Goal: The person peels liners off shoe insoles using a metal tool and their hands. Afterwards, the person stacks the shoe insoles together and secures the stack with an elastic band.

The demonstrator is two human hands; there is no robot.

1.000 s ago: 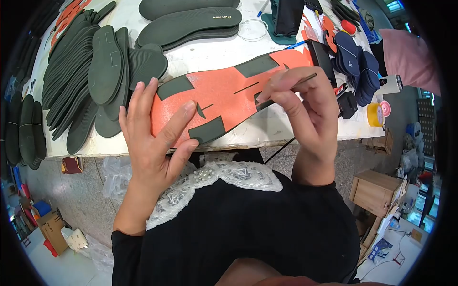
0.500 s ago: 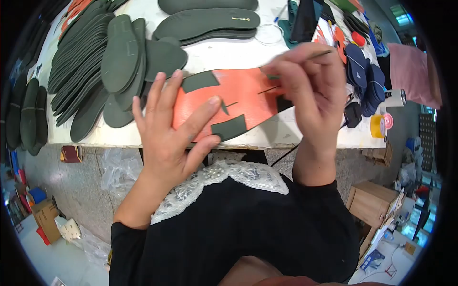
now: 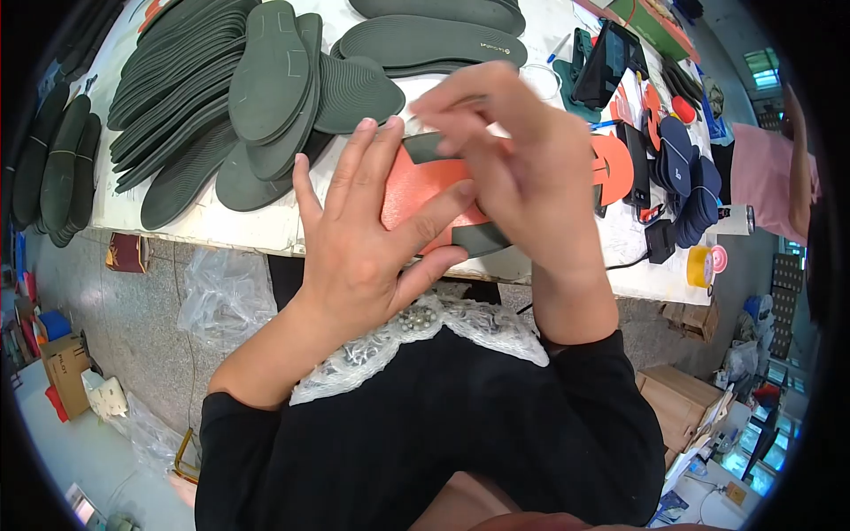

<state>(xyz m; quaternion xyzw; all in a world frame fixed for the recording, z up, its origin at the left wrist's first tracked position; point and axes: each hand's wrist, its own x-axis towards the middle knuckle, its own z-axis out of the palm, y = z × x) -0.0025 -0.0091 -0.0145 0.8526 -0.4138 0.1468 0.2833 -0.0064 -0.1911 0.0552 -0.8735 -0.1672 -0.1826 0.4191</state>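
Left hand [image 3: 363, 257]: lay spread at the centre of the frame, fingers apart and pressing down on the orange sheet [image 3: 421, 195], the thumb near its lower edge.
Right hand [image 3: 531, 168]: was just right of centre, over the sheet, fingers bent and blurred; whether it gripped anything could not be told.
Sheet: sat in the centre of the frame, partly hidden under both hands, on top of a green sole [image 3: 478, 239] that showed at its upper and lower edges.
Orange piece [image 3: 613, 168]: showed to the right of the right hand, with slots cut in it; the hand hid whether it joined the sheet.
Table [image 3: 633, 281]: white, across the upper half of the frame.
Sole stack [image 3: 181, 88]: leaned in a fanned row at upper left, with loose soles [image 3: 274, 80] overlapping just beside it.
Top soles [image 3: 425, 42]: lay on their sides at top centre, one bearing small lettering.
Banded soles [image 3: 62, 177]: stood at the left edge of the frame.
Upper right: a black device [image 3: 606, 66] leaned on a teal item [image 3: 575, 104], near a blue pen [image 3: 560, 47]; navy soles [image 3: 676, 155] lay farther right.
Right side: yellow tape [image 3: 699, 265] stood beside a pink roll [image 3: 720, 258] at the table's edge; a person in pink [image 3: 757, 168] was beyond.
Floor: a clear bag [image 3: 226, 296] lay left of centre, a carton [image 3: 66, 367] at lower left.
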